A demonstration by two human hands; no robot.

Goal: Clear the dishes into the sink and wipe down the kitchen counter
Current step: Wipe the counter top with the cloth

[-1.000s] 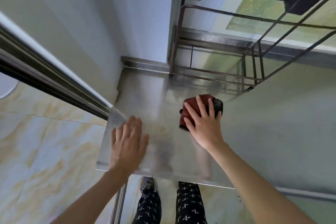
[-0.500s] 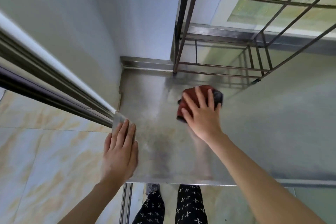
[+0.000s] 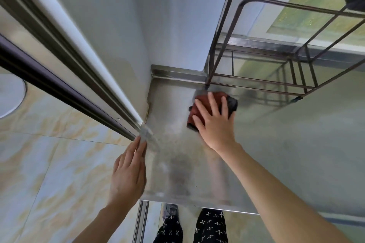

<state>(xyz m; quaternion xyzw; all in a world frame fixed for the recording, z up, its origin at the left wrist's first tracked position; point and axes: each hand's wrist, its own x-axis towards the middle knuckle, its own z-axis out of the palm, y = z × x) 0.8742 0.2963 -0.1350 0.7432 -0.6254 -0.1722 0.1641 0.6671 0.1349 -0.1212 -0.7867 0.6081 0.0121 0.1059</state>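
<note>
While pressed flat under the splayed right hand (image 3: 216, 122), red-and-dark cloth (image 3: 199, 107) carried farther back on steel counter (image 3: 177, 163), toward wire rack (image 3: 276, 77) foot; left hand (image 3: 128, 173), open and empty, slid off to left edge; wiping judged underway, no dishes visible.

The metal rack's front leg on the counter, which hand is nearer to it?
Right. The right hand presses the red cloth just below the rack leg; the left hand rests at the counter's left edge.
</note>
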